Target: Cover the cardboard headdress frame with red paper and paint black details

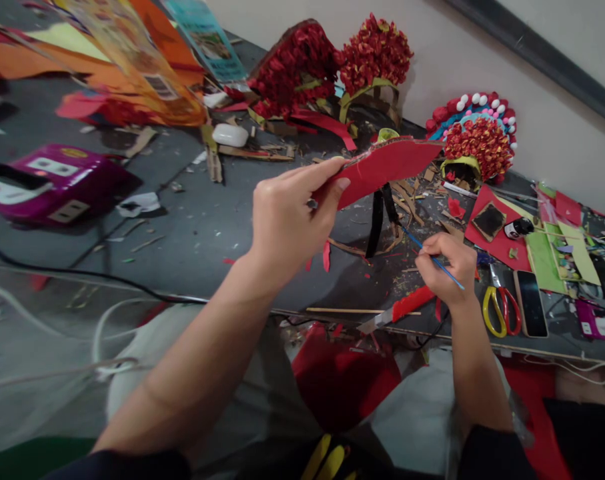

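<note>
My left hand [299, 213] pinches the near end of a red cardboard piece [387, 167], lifted above the grey table [202, 227]. In my right hand [447, 267] is a thin blue brush [445, 271], its tip pointing up and left beneath the red piece. Two black strips [375, 225] hang below the cardboard, beside a thin brown ring lying on the table. Near my right hand lies a cutter with a red handle [412, 303]. To its right are scissors [502, 310] with yellow and red handles.
Red flower-covered pieces [375, 53] stand along the wall. A purple power strip [57, 183] lies at left, near an orange bottle [147, 60]. A phone [531, 303], a small black jar [519, 229] and coloured paper are at right. Cardboard scraps litter the table.
</note>
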Demonstrator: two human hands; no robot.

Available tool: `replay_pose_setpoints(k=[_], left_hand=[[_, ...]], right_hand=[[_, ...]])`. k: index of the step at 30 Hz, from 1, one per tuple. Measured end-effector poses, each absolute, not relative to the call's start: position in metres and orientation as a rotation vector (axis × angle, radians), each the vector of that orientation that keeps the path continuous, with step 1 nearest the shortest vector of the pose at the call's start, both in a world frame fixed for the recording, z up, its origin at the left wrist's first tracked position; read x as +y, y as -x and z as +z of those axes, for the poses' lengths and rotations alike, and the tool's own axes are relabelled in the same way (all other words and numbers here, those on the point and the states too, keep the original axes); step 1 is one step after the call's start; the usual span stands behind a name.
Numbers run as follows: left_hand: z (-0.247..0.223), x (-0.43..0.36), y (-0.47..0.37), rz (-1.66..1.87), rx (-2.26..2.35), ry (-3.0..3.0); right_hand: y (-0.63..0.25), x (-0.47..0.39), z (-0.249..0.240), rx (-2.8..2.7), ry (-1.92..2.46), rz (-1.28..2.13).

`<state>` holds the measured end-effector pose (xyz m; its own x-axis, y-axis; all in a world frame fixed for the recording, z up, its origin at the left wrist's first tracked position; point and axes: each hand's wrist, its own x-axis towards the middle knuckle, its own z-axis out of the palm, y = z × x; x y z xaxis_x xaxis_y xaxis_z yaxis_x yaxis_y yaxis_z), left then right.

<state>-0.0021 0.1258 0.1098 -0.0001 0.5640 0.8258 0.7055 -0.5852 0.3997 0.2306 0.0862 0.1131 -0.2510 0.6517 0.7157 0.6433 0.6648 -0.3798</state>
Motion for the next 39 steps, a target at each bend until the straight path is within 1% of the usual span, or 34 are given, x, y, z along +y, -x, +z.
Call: replay_pose_setpoints(k=[10, 16, 26, 33, 39], left_hand=[[0.11, 0.126, 0.002, -1.638, -1.37, 2.131], [0.109, 0.127, 0.001, -1.628, -1.369, 2.134], [0.11, 0.125, 0.003, -1.591, -1.372, 2.147], [0.11, 0.123, 0.0, -1.595, -1.378, 2.162], [0.109, 0.124, 0.002, -1.599, -1.408, 2.148]], right_hand=[[-0.234, 0.088, 0.111, -1.885, 1.111, 0.069], [-0.235, 0.088, 0.111, -1.916, 1.084, 0.076], [-0.223, 0.093, 0.105, -1.757, 1.089, 0.117], [-0.222, 0.095, 0.095, -1.607, 1.17, 0.297], [-0.222, 0.095, 0.098, -1.597, 1.231, 0.404]])
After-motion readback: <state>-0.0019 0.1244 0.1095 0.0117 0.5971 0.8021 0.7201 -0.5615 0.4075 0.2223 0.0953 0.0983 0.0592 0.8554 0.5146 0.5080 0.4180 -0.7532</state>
